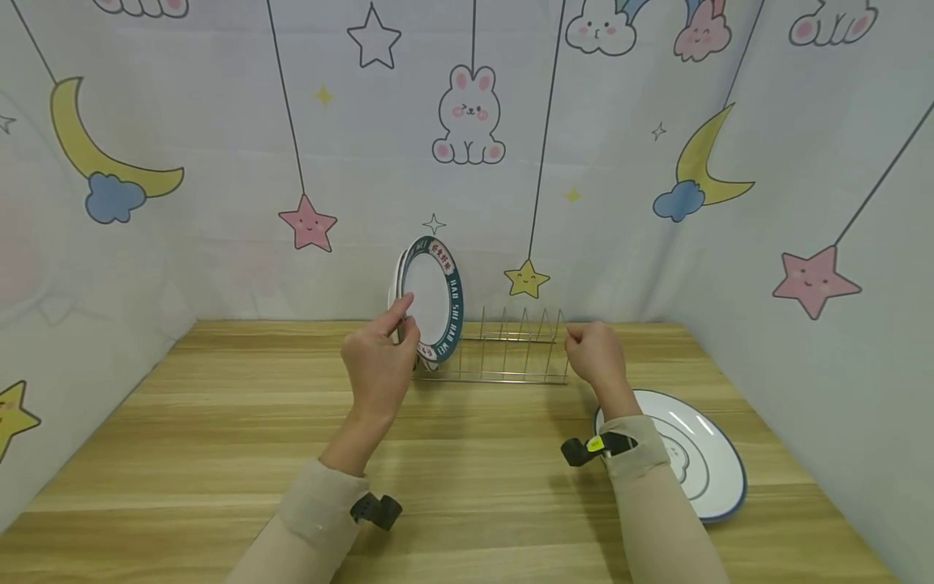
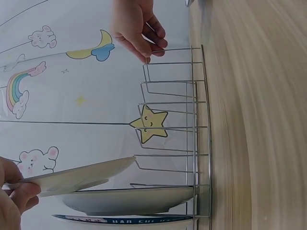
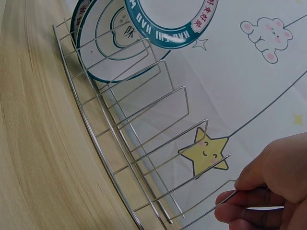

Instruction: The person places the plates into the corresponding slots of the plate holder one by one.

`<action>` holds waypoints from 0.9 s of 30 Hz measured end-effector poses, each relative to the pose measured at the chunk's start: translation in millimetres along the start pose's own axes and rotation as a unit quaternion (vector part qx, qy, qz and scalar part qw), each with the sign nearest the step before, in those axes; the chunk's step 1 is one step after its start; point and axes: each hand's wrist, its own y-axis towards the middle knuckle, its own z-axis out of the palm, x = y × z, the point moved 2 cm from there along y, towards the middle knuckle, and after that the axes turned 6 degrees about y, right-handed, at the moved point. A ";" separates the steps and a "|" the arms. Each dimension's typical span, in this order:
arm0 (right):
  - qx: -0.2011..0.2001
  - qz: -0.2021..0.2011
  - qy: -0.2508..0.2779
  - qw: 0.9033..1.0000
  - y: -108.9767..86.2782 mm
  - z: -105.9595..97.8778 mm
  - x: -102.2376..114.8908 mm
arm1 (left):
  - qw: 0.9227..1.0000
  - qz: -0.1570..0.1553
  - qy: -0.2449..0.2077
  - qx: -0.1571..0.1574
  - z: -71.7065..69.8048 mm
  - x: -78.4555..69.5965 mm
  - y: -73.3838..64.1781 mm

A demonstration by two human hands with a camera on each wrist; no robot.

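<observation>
My left hand (image 1: pixel 379 353) pinches the edge of a white plate (image 1: pixel 430 296) with a dark green lettered rim. The plate stands tilted above the left end of a wire dish rack (image 1: pixel 511 378). In the left wrist view this held plate (image 2: pixel 81 177) is clear of the rack wires, over two other plates that stand in the slots, one a white plate (image 2: pixel 129 200), the other a lettered plate (image 2: pixel 124 220). My right hand (image 1: pixel 598 357) grips the end wire at the rack's right side, seen closely in the right wrist view as fingers (image 3: pixel 254 197) around the wire.
A large white plate (image 1: pixel 718 462) with a blue edge lies on the wooden table (image 1: pixel 481 487) at the right, partly under my right forearm. A printed curtain (image 1: pixel 365 146) hangs behind the rack. Several upright wire dividers (image 3: pixel 158 103) run along the rack.
</observation>
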 end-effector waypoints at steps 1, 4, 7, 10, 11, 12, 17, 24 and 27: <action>0.000 0.001 0.001 1.000 0.1 -0.1 -0.1 | 1.000 0.001 -0.001 0.001 0.5 0.1 -0.2; -0.001 0.003 0.004 1.000 0.2 -0.2 -0.3 | 1.000 -0.001 -0.009 0.005 2.5 0.7 -1.2; -0.001 0.002 0.009 1.000 0.1 -0.5 -0.4 | 1.000 -0.009 -0.020 0.014 5.2 2.2 -2.8; 0.000 0.001 0.010 1.000 -0.1 -0.5 -0.4 | 0.999 -0.017 -0.028 0.024 7.7 4.1 -4.8; 0.000 0.001 0.010 1.000 -0.2 -0.6 -0.4 | 0.999 -0.016 -0.030 0.026 8.5 4.6 -5.4; 0.001 0.001 0.010 1.000 -0.2 -0.5 -0.3 | 0.999 -0.016 -0.032 0.028 9.1 5.1 -6.0; -0.001 -0.004 0.006 1.000 0.3 -0.7 0.4 | 0.999 -0.009 -0.031 0.041 12.8 6.9 -8.8; -0.006 -0.012 0.000 1.000 0.9 -0.3 -0.6 | 0.996 -0.011 -0.021 0.084 19.3 9.6 -14.1; -0.008 -0.013 -0.001 1.000 1.1 -0.5 -0.6 | 0.995 -0.013 -0.007 0.096 21.4 10.6 -15.3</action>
